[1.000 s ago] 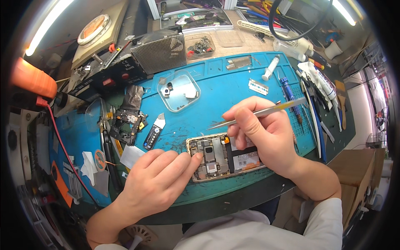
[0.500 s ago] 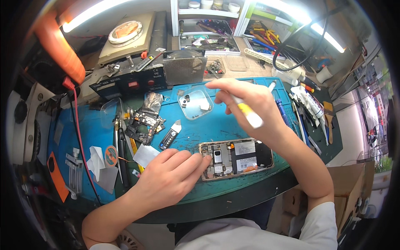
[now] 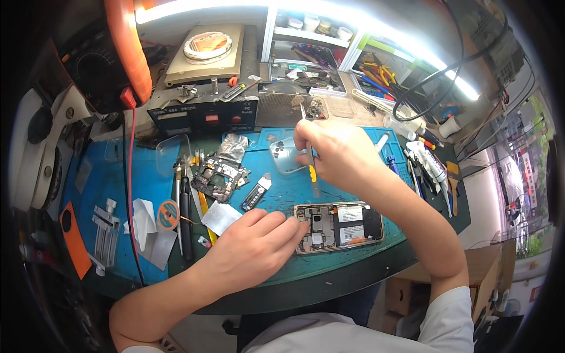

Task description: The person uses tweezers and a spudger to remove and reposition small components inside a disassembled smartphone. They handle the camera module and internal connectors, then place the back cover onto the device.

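Right hand (image 3: 336,154) closed on slim silver tweezers with a yellow band (image 3: 312,169), gap between tips unclear; tips aim away from the opened, gold-framed smartphone (image 3: 344,230); phone lies nearer the body on the blue mat (image 3: 279,200), long axis left to right; left hand (image 3: 253,240) closer, bent fingertips touching its left end, pinch unclear.

We note a bright tube light (image 3: 459,82) over a white-framed shelf unit (image 3: 267,38) at the back, a window (image 3: 532,226) showing greenery at right, and a wooden drawer cabinet (image 3: 432,279) below the tabletop (image 3: 329,287).
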Demonstrator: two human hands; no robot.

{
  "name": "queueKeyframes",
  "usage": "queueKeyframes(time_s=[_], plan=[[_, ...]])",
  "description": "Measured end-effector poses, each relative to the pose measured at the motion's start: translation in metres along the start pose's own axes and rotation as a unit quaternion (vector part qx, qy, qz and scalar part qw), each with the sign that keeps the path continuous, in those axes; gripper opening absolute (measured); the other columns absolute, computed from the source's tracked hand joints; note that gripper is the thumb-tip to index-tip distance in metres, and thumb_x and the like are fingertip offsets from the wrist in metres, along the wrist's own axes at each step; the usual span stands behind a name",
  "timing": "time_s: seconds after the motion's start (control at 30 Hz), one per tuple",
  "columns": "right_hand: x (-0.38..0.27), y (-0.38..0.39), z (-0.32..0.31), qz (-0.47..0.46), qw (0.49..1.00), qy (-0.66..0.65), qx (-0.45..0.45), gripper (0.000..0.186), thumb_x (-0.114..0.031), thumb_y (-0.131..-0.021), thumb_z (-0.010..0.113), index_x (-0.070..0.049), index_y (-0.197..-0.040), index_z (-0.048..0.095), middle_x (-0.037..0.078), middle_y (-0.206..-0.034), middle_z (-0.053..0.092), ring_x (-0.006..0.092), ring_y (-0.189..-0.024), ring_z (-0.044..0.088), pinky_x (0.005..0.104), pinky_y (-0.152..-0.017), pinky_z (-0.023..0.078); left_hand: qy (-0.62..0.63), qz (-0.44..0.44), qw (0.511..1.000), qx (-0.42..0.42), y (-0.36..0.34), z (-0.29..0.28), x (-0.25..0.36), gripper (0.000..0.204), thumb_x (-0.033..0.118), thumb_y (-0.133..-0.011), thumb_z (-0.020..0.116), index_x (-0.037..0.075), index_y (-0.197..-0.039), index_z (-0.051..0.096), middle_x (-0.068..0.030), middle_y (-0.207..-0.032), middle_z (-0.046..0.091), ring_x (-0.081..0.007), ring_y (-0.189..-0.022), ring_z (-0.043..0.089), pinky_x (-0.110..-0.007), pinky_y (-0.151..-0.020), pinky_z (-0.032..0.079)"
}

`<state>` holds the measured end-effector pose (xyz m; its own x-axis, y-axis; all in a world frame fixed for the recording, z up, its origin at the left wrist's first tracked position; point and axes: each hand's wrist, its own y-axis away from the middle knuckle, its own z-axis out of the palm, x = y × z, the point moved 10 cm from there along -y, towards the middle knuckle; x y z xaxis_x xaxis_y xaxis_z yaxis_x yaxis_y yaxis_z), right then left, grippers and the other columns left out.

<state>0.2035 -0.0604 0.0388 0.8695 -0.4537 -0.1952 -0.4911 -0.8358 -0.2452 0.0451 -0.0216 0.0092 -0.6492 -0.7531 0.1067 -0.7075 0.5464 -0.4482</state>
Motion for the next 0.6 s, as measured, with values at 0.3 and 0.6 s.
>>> queueKeyframes(time_s=[0.3, 0.6], plan=[[0.003, 0.001, 0.013, 0.024, 1.000, 0.006, 0.007, 0.030, -0.016, -0.090, 0.086, -0.008, -0.104, 0.061, 0.011, -0.087, 0.073, 0.0350, -0.083, 0.073, 0.0468, -0.072, 0.056, -0.009, 0.004, 1.000, 0.003, 0.001, -0.001, 0.001, 0.035, 0.013, -0.090, 0.073, -0.001, -0.123, 0.076, -0.0017, -0.101, 0.062, -0.0157, -0.096, 0.063, -0.031, -0.082, 0.052], [0.061, 0.026, 0.010, 0.219, 0.857, -0.462, 0.057, 0.027, -0.013, -0.096, 0.088, -0.012, -0.110, 0.065, 0.001, -0.105, 0.078, 0.0109, -0.089, 0.073, 0.0265, -0.069, 0.054, 0.080, -0.032, 0.996, 0.038, 0.001, -0.003, -0.010, 0.029, 0.007, -0.089, 0.078, 0.005, -0.118, 0.077, -0.0042, -0.106, 0.070, -0.0193, -0.094, 0.069, -0.034, -0.079, 0.055]])
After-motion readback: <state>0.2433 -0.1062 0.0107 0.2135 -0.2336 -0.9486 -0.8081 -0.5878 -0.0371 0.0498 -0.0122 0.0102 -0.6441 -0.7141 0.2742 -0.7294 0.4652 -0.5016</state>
